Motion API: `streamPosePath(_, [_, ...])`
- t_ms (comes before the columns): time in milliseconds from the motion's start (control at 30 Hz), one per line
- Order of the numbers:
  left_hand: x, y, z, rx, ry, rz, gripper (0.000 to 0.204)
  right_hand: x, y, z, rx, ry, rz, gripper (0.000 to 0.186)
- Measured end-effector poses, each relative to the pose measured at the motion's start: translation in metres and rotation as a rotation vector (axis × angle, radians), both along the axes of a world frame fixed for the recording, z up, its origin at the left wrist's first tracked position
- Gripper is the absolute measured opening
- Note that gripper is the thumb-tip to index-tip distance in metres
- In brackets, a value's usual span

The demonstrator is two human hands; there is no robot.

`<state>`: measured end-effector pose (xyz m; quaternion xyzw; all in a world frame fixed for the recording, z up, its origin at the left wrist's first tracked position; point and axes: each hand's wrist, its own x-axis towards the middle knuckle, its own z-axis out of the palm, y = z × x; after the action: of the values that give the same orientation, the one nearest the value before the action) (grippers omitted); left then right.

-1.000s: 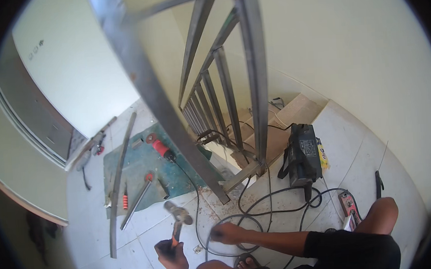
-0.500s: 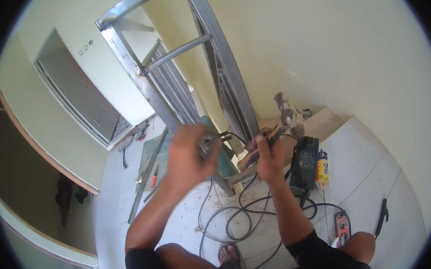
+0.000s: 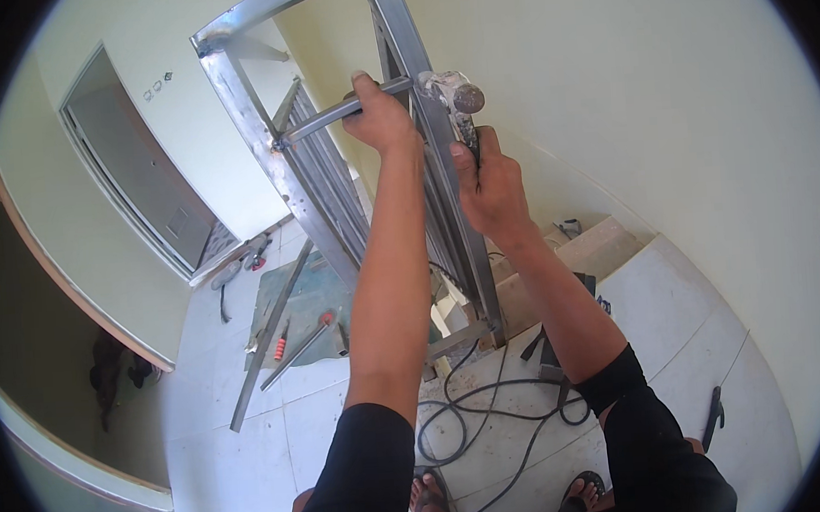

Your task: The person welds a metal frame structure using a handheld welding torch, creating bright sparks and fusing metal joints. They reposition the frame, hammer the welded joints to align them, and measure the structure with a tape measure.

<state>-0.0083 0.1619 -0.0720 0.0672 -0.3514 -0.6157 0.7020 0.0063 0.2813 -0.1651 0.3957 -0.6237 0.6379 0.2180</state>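
A tall welded steel frame (image 3: pixel 286 193) stands upright before me, with a short crossbar (image 3: pixel 326 117) joining its two posts. My left hand (image 3: pixel 386 124) is closed around the right part of that crossbar, thumb on top. In my right hand (image 3: pixel 494 190) is a hammer (image 3: pixel 464 98), gripped by its handle with the head up. The hammer head is level with the crossbar's right end and overlaps the right post (image 3: pixel 437 132) in view; whether it touches the steel I cannot tell. Most of the handle is hidden by my fingers.
A black cable (image 3: pixel 458 427) lies coiled on the tiles by my feet. My right forearm partly hides a dark welding machine (image 3: pixel 555 355) near a step (image 3: pixel 602 247). A greenish sheet (image 3: pixel 280 287), a loose metal bar (image 3: pixel 271 335) and a red-handled screwdriver (image 3: pixel 280 346) lie left. A wall stands right.
Both hands have risen from the frame's lower part. My left hand has taken hold of the crossbar. The right has carried the hammer up beside the right post.
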Motion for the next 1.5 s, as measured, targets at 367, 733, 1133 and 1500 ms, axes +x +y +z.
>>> streamPosePath(367, [-0.005,-0.013,0.003,0.004,0.035,-0.051,0.013,-0.049,-0.017,0.003,0.043,0.291,-0.119,0.029])
streamPosePath(733, [-0.008,-0.017,0.006,0.014,0.033,-0.048,0.021,-0.052,-0.019,0.004,0.119,0.289,-0.148,0.027])
streamPosePath(1133, [-0.006,-0.013,0.005,0.055,0.030,-0.028,0.016,-0.053,-0.011,0.009,0.068,0.235,-0.116,0.026])
streamPosePath(1500, [0.000,-0.017,0.001,0.060,-0.018,-0.094,0.014,-0.053,-0.009,0.005,0.096,0.199,-0.132,0.025])
